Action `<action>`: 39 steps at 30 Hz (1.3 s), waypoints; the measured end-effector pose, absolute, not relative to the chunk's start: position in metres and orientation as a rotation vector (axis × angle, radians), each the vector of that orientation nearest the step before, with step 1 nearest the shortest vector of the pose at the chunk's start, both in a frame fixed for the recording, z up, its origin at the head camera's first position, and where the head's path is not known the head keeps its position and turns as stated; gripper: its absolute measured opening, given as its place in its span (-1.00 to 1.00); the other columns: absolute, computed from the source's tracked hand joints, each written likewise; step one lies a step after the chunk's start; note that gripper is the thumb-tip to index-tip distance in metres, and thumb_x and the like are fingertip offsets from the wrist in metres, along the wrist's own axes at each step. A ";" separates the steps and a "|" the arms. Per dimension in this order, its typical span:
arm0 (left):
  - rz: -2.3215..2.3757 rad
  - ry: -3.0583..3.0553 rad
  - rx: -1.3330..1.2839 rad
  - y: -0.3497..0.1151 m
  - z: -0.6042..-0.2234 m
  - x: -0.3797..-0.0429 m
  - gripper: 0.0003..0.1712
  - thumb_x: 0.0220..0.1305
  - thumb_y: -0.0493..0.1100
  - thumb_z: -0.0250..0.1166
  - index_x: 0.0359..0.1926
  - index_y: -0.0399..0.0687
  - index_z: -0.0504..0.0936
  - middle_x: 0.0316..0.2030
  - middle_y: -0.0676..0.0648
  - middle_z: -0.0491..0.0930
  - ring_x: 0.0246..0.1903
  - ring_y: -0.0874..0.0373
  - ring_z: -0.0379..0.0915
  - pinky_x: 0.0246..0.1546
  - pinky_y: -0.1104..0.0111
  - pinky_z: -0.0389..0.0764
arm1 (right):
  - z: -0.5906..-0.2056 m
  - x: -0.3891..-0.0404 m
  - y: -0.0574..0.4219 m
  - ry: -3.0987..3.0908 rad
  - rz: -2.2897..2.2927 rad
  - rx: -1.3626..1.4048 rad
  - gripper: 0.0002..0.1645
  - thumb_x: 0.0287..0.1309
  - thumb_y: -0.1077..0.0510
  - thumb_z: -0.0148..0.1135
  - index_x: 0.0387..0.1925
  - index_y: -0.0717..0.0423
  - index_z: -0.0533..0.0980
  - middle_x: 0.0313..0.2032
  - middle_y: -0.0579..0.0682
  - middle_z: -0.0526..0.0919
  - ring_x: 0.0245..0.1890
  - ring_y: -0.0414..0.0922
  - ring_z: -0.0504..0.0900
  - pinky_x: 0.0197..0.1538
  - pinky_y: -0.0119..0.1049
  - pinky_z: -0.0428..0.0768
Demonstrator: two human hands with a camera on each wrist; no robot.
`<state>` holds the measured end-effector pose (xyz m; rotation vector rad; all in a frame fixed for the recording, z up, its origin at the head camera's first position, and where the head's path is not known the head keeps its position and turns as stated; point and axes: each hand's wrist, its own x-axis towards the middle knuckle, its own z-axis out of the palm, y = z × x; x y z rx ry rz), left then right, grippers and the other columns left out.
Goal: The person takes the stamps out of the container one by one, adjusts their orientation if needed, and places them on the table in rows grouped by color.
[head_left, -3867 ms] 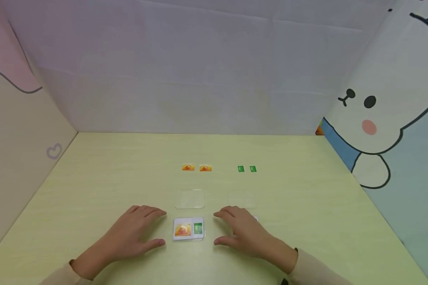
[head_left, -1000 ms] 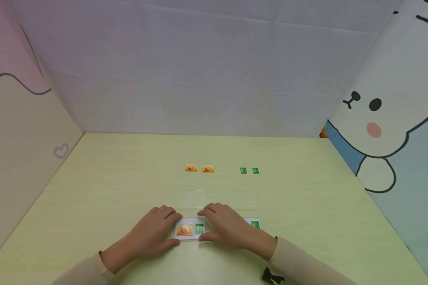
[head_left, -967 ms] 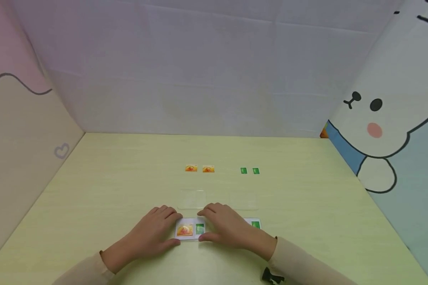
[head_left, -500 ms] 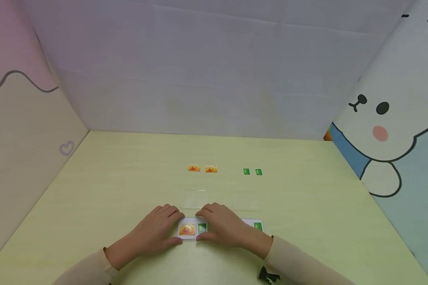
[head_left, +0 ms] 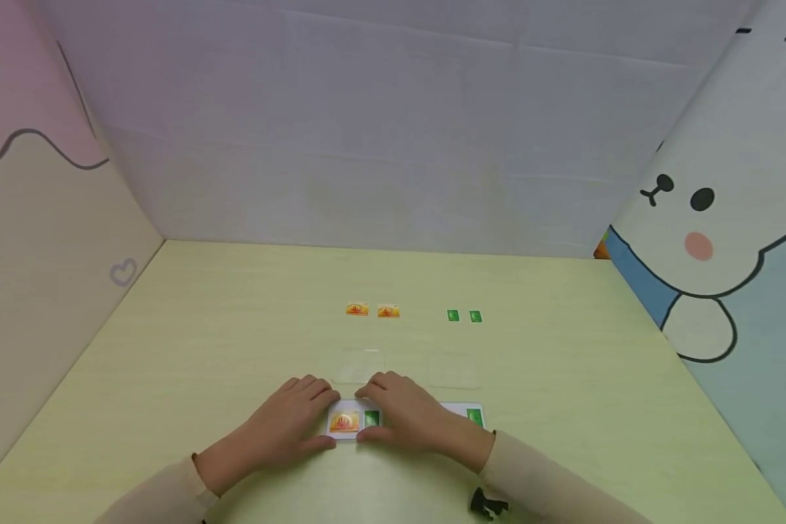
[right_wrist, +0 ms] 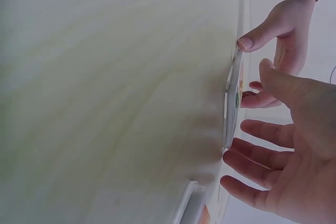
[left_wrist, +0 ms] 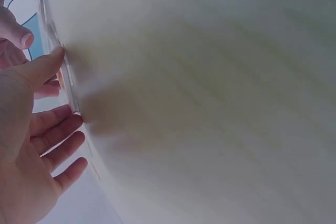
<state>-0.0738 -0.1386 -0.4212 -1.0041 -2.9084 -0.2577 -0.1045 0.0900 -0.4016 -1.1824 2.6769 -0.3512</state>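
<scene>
A flat clear case with a white insert lies on the table; an orange picture and a green picture, both stamp-like, show through it. My left hand holds the case's left end, thumb at the near edge and fingers at the far edge, as the left wrist view shows. My right hand hovers over the right end with fingers spread. In the right wrist view the right thumb stands apart from the case. A second case, bearing a green picture, is partly hidden beneath the right hand.
Two clear covers, left and right, lie beyond the cases. Farther back are two orange picture pieces and two green ones. A black object is by the right sleeve.
Both hands have come inward to the left case since the earliest frame. During the last second the right hand has shifted slightly left over it; the view has turned a little.
</scene>
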 end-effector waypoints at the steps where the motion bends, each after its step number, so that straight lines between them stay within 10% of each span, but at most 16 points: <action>1: -0.246 -2.910 -1.005 -0.139 -0.421 -0.074 -0.37 0.02 0.24 0.38 0.01 -0.04 0.55 -0.06 0.04 0.56 -0.02 0.14 0.43 0.02 0.21 0.46 | -0.402 -0.105 0.090 2.676 -0.353 -1.180 -0.35 0.09 -0.26 0.29 0.12 0.00 0.48 0.01 -0.11 0.59 0.00 -0.21 0.52 0.13 -0.35 0.51; 39: -0.322 -2.929 -0.976 -0.135 -0.416 -0.071 -0.39 -0.02 0.19 0.43 -0.02 -0.04 0.56 -0.10 0.07 0.55 -0.06 0.15 0.40 -0.01 0.20 0.44 | -0.404 -0.100 0.072 2.746 -0.272 -1.243 -0.46 0.08 -0.21 0.31 -0.01 0.01 0.53 -0.17 -0.13 0.55 -0.20 -0.25 0.45 -0.09 -0.42 0.47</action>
